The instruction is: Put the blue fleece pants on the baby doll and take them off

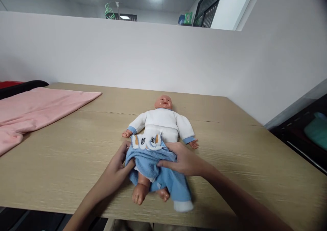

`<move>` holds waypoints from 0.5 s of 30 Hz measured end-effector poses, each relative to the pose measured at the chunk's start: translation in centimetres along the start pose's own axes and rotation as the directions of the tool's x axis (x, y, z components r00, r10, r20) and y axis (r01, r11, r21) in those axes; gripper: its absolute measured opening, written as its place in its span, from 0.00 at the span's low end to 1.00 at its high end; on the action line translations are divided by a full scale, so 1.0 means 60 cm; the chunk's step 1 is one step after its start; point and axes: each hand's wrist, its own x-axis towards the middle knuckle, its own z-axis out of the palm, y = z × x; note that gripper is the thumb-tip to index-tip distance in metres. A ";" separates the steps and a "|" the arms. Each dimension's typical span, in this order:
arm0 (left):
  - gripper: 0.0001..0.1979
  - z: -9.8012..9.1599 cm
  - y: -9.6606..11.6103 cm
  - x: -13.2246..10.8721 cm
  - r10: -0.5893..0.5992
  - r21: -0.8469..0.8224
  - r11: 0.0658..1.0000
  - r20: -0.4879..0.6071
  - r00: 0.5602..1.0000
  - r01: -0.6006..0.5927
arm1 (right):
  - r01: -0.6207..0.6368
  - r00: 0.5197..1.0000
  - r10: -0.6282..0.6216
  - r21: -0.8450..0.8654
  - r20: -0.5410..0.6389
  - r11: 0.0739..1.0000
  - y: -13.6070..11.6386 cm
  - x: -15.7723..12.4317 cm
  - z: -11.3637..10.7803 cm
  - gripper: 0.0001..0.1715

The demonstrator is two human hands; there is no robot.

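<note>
A baby doll [164,102] lies on its back on the wooden table, head away from me, in a white top [161,120] with blue cuffs. Blue fleece pants [148,161] with an animal-face patch are bunched over its legs. My left hand [122,163] grips the pants at their left side, thumb in front. At the right side my right hand [182,158] pinches the same cloth between thumb and fingers. One bare doll foot [139,193] sticks out below the cloth, and the other foot [163,194] shows partly. A pant leg with a white cuff [183,205] hangs beside them.
A pink cloth [38,111] lies spread on the table's left, by a black-edged red object [11,84]. A white partition wall [127,54] rises behind the table [76,169]. Dark shelving or a container [306,132] stands to the right.
</note>
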 end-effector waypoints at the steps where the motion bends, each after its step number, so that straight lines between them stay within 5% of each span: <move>1: 0.17 0.002 0.000 0.004 -0.024 -0.030 0.999 0.012 1.000 0.024 | -0.016 0.998 0.016 0.006 -0.058 1.000 -0.001 0.001 0.005 0.26; 5: 0.21 -0.008 0.008 0.017 -0.092 -0.115 0.988 0.093 0.991 0.103 | -0.047 0.983 0.044 -0.013 -0.180 0.999 -0.013 -0.002 0.009 0.31; 10: 0.14 -0.042 0.019 0.019 -0.121 -0.086 0.988 0.102 0.987 0.130 | -0.138 0.990 0.138 -0.006 0.009 0.990 -0.017 -0.034 -0.041 0.23; 12: 0.13 -0.052 0.020 0.018 -0.117 -0.082 0.988 0.135 0.984 0.129 | -0.138 0.986 0.120 0.168 0.114 0.976 -0.005 -0.049 -0.053 0.26; 15: 0.14 -0.062 0.017 0.016 -0.131 -0.050 0.989 0.188 0.973 0.142 | -0.128 0.991 0.082 0.540 0.108 0.832 0.027 -0.061 -0.042 0.33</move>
